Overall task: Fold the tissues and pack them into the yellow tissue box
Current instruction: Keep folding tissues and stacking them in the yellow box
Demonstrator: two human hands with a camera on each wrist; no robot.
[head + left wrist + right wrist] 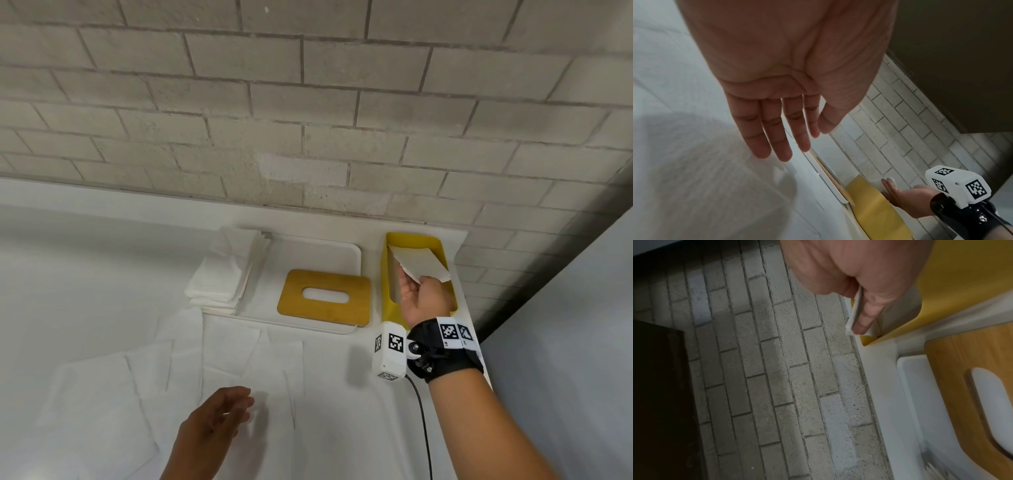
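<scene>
At the far left of the white surface [102, 274], several unfolded tissues [144, 370] lie flat and overlapping, spread toward the near edge. Above them, the left hand [212, 421] hovers with its grip open: the fingers [764, 129] are straight and relaxed, close together, and hold nothing, as the left wrist view shows plainly.

Farther back stands a stack of folded tissues [226, 274], resting on the left end of a white tray [318, 250] that sits against the grey brick wall [308, 102]. On the right part of that tray lies the wooden lid [325, 296], flat, with an oval slot cut through its middle; its near right corner reaches over the tray's front rim.

Just right of the tray stands the yellow tissue box [388, 270], upright, open at the top, close to the wall. The right hand [423, 301] is at the box's opening, its grip closed on a folded tissue [423, 262]: the right wrist view shows the thumb pressing the folded tissue [854, 316] against the fingers, just over the yellow rim [900, 331]. The tissue is held tilted, partly inside the opening, its far end pointing toward the back wall of the box. Whether other tissues already lie in the box cannot be told.

On the right wrist sits a black strap [445, 349] carrying a white camera block [390, 349] with black-and-white markers, a cable hanging from it.
</scene>
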